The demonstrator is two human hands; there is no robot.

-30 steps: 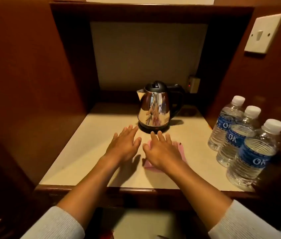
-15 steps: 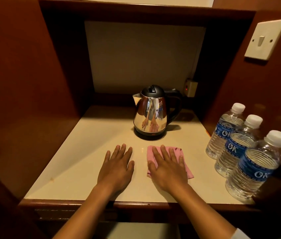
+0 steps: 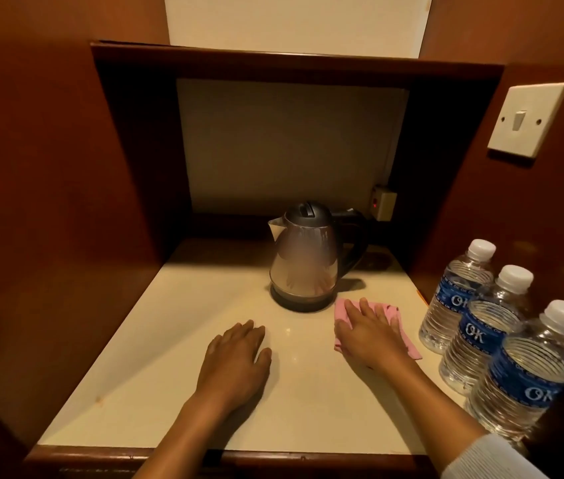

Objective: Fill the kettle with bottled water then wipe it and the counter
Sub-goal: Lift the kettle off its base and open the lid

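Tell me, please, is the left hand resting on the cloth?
No, the left hand lies flat on the bare counter, while the right hand presses the pink cloth.

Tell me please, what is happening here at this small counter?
A person rests both hands flat on a cream counter in a wooden niche. The right hand presses a pink cloth just in front of a steel kettle, whose lid is closed. The left hand lies bare on the surface. Three capped water bottles stand along the right side, untouched.
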